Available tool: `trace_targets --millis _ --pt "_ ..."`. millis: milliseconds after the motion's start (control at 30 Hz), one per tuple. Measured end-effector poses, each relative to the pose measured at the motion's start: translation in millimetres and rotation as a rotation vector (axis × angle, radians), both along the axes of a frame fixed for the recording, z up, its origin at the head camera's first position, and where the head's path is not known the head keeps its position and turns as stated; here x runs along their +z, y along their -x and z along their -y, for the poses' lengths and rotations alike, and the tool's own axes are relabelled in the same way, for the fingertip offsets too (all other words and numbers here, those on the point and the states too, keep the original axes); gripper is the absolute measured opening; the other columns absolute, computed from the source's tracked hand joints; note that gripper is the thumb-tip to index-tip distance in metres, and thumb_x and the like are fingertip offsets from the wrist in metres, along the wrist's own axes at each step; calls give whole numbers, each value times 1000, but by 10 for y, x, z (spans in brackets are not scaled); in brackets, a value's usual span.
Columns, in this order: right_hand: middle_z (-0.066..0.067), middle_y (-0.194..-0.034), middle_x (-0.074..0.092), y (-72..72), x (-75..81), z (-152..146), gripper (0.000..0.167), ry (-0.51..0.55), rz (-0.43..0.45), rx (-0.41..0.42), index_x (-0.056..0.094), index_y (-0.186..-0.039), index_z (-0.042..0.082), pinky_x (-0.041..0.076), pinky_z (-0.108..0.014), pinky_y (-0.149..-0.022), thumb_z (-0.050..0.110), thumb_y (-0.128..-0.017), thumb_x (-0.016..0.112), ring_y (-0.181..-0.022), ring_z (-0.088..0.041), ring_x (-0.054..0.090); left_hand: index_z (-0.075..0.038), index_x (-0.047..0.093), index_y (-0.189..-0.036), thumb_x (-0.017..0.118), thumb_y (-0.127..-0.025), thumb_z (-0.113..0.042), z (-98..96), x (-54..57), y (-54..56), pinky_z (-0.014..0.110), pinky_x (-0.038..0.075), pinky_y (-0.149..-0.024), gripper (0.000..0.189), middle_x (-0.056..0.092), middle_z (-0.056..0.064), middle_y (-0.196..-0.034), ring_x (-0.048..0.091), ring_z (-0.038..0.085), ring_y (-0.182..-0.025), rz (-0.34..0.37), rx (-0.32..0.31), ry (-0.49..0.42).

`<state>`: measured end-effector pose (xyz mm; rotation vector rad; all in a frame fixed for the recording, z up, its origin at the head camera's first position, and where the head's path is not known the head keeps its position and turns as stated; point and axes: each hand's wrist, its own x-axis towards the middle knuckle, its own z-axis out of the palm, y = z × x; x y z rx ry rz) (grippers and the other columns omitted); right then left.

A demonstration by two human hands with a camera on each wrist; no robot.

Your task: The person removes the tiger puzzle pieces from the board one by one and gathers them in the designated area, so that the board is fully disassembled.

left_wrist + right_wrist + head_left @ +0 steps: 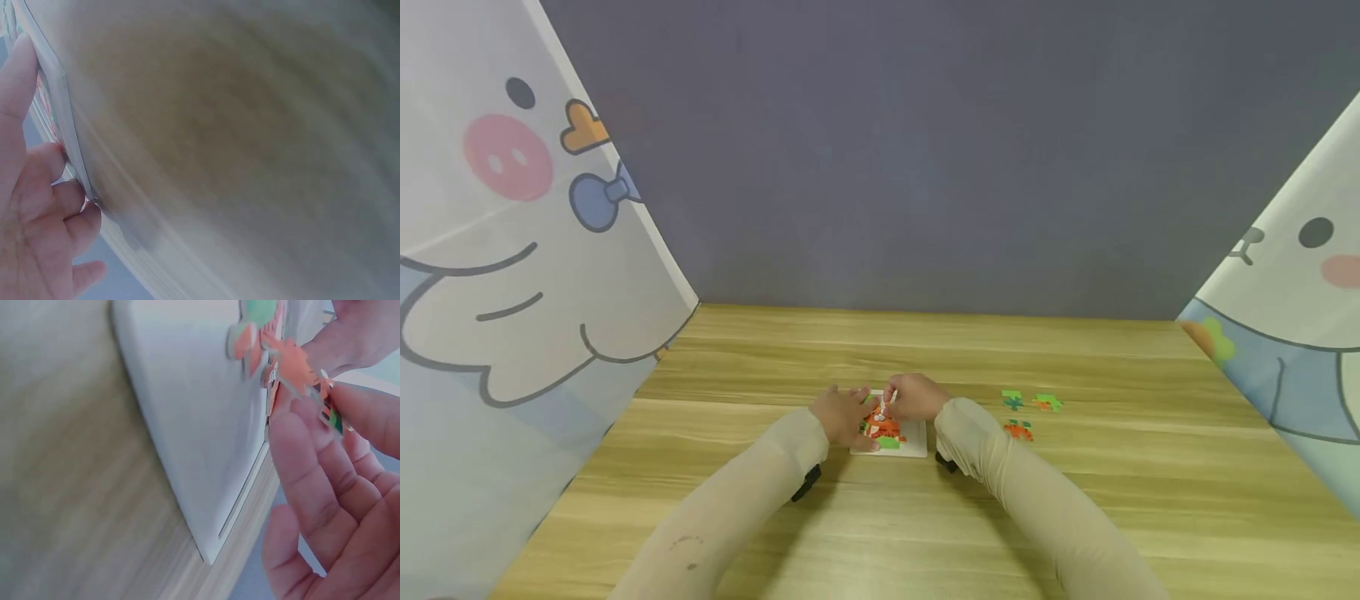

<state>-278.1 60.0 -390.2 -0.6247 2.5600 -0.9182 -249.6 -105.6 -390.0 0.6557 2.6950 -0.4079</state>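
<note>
A white puzzle board [914,442] lies on the table with a partly assembled orange cartoon animal picture [882,422] on its left part. My left hand [844,415] rests on the board's left side, fingers spread over it and thumb by the near edge. In the left wrist view its fingertips touch the board's rim. My right hand [916,397] is above the board's far side, pinching a puzzle piece [335,417] between thumb and fingers. That piece shows orange, black and green. The fingers partly cover the picture in the head view.
Right of the board lie several loose puzzle pieces: a green one [1012,399], a green and orange one [1048,402] and an orange striped one [1018,430]. A dark grey wall [925,167] rises behind the wooden table [760,358], with cartoon-printed panels at both sides.
</note>
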Motion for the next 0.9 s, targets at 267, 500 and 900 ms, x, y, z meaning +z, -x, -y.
trace_targets --millis 267,500,900 --pt "-3 -74 68 -13 3 -86 6 93 -1 13 65 -95 2 53 -28 -60 -2 -92 62 -61 -15 63 -21 33 -157 53 -90 -69 -15 -10 -4 46 30 -118 85 28 2 -163 35 19 -145 10 1 -5" --pt "-3 -78 67 -12 29 -168 6 114 -29 36 66 -99 0 54 -26 -60 1 -96 61 -63 -11 61 -20 33 -157 55 -90 -69 -14 -19 12 46 30 -118 86 29 2 -162 35 20 -146 7 10 -18" --pt "-2 -77 66 -20 43 -379 11 96 -73 9 69 -102 -3 49 -25 -58 4 -96 62 -61 -9 57 -17 34 -157 57 -90 -66 22 -44 42 48 29 -118 86 30 5 -162 36 21 -145 18 17 -63"
